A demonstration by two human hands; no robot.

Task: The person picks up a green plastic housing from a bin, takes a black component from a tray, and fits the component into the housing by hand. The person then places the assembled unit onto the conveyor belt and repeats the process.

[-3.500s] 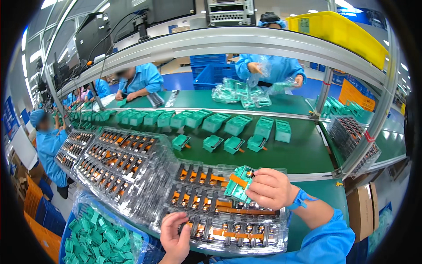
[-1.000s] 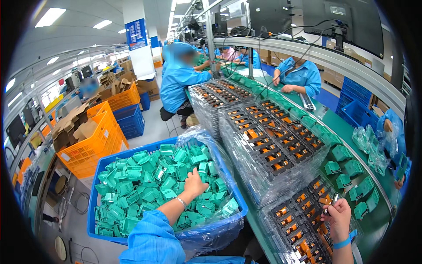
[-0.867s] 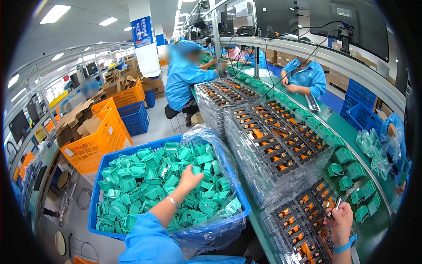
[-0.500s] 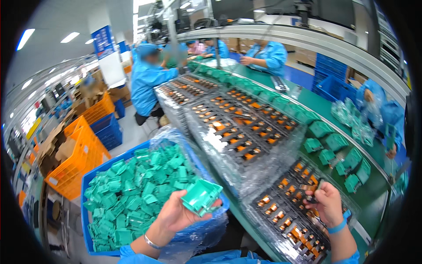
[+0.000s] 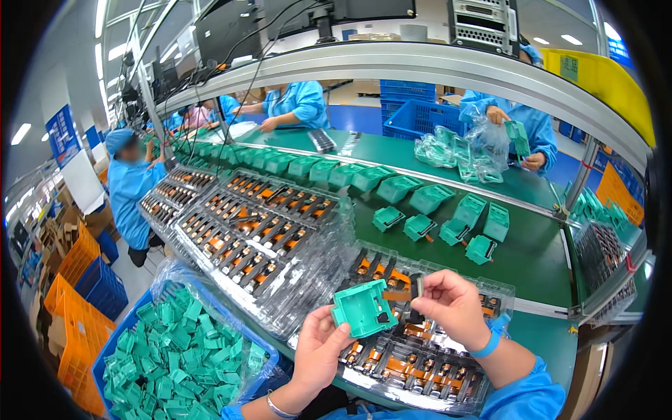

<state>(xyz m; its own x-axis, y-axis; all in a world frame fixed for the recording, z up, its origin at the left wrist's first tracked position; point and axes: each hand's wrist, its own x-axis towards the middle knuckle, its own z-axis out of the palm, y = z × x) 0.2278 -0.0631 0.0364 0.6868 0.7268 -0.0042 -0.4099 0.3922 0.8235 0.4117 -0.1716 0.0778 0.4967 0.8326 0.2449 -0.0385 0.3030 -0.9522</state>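
The left hand [image 5: 318,346], which just lifted a green plastic housing [image 5: 364,308] from the blue bin [image 5: 115,343], now grips it beside the right hand [image 5: 451,308], pinching a small dark part [image 5: 418,287] over the tray [image 5: 448,385].

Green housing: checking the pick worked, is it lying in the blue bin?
No, the left hand holds the green housing up over the tray, away from the blue bin.
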